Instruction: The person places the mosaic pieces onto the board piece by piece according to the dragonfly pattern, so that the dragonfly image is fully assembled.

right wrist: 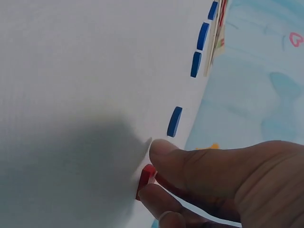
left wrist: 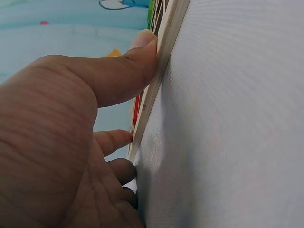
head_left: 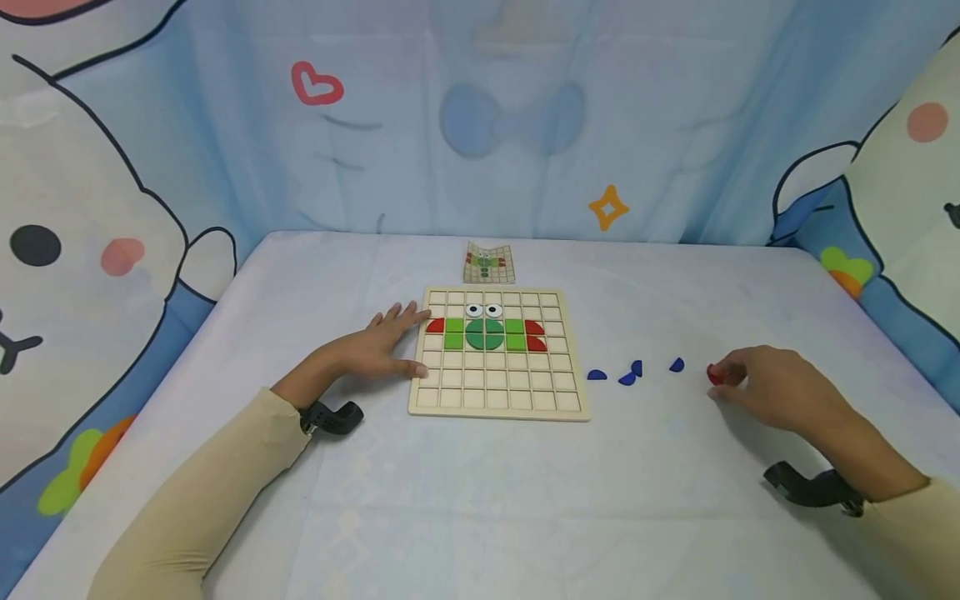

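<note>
While the left hand [head_left: 381,343], fingers [left wrist: 114,141] spread, steadies the board [head_left: 498,413], the right hand [head_left: 783,390], pinching the red piece [head_left: 713,376] toward the desk's [head_left: 525,500] right edge, should grip lightly.

Smooth, matt wooden board [head_left: 497,380]; matt cloth table cover [head_left: 510,508].

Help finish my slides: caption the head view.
Left hand touching a wooden grid board, right hand pinching a red puzzle piece, four blue pieces between.
</note>
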A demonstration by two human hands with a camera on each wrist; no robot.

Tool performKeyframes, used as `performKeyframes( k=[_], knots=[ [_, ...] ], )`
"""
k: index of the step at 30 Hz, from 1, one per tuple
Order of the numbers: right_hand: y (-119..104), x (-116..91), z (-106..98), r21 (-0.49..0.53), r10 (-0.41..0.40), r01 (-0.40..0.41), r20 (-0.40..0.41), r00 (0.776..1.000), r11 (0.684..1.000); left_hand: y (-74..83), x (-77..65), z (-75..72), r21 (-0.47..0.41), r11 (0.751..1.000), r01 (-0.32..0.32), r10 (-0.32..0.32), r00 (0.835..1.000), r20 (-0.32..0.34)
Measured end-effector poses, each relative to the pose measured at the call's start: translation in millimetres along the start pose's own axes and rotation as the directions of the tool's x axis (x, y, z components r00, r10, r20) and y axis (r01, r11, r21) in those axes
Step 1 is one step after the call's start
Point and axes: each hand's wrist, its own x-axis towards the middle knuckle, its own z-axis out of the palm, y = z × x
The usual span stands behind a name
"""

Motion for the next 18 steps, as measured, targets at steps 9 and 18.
performKeyframes(
  k=[9, 18],
  knots=[
    [3.4, 2.8, -3.6, 0.009, 0.023, -0.023, 0.014, 1.000, 1.000, 2.7, -1.6, -2.2, -0.007, 1.000, 0.006, -0.006, 1.000, 0.005],
    [3.5, 9.6, -2.5, 0.015, 0.027, -0.028, 0.034, 0.999, 0.999, 1.0, -0.8, -1.5, -0.003, 1.000, 0.004, -0.004, 1.000, 0.006]
  ],
)
